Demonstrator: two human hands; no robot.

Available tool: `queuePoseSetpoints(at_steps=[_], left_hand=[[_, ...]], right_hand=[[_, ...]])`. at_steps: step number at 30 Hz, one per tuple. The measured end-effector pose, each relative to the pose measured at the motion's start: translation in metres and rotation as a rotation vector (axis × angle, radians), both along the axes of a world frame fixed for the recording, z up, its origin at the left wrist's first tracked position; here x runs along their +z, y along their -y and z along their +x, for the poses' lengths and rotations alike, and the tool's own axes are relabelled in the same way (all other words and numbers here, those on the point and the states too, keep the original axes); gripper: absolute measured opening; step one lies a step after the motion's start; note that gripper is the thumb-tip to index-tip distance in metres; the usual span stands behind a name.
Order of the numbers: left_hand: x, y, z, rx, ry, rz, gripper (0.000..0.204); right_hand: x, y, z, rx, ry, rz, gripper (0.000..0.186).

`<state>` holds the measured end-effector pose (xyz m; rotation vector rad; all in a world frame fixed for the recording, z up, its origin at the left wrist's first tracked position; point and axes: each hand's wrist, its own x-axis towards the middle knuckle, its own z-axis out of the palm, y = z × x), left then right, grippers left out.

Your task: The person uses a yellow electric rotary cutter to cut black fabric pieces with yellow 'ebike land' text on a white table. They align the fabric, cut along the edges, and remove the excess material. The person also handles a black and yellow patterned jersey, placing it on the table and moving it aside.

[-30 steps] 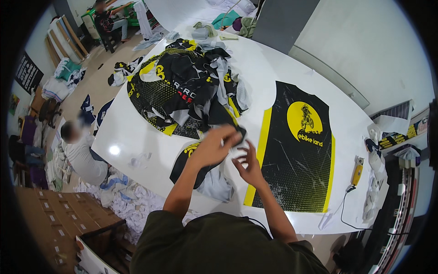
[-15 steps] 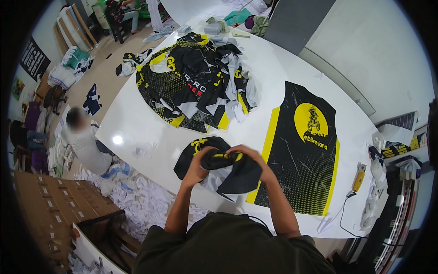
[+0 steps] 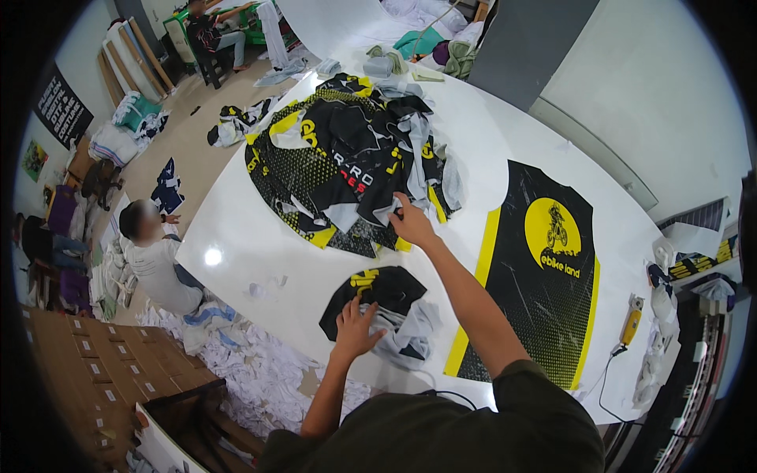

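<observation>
My left hand (image 3: 357, 331) lies with its fingers spread on a small stack of cut fabric pieces (image 3: 394, 285), black with yellow print and pale grey undersides. Stretched farther forward, my right hand (image 3: 412, 222) pinches the edge of a black fabric piece (image 3: 376, 206) at the near side of a large heap of cut pieces (image 3: 292, 169). The heap is black, yellow and grey, loosely tangled. To the right, a black shirt panel (image 3: 536, 315) with yellow side strips and a round yellow motorcycle print is spread flat.
A yellow handheld electric cutter (image 3: 631, 322) with a cord lies on the white table (image 3: 225, 229) at the right. White scraps (image 3: 276, 378) cover the floor at the left, beside stacked brown cartons (image 3: 95, 370). One person (image 3: 162, 264) sits left of the table, another (image 3: 209, 35) farther back.
The folded black piece that both hands held is now down on the small stack. My right hand has moved forward to the large heap; my left has opened onto the stack.
</observation>
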<state>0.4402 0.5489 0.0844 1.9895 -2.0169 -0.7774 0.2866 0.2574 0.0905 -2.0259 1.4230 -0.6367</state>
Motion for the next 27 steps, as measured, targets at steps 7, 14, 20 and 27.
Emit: queuePoseSetpoints(at_steps=[7,14,20,27], left_hand=[[0.013,0.02,0.026,0.09,-0.26,-0.046,0.074],[0.044,0.078,0.022,0.294,-0.591,-0.352,0.091],[0.06,0.108,0.015,0.086,-0.819,-0.209,0.061],[0.116,0.06,0.018,-0.017,-0.857,-0.029,0.054]], right_hand=[[-0.012,0.032,0.028,-0.021,-0.052,-0.203,0.011],[0.168,-0.112,-0.025,0.621,0.384,0.629,0.012],[0.113,-0.068,-0.047,0.725,0.502,0.78,0.018],[-0.023,0.097,-0.033,-0.398,0.088,-0.307,0.027]])
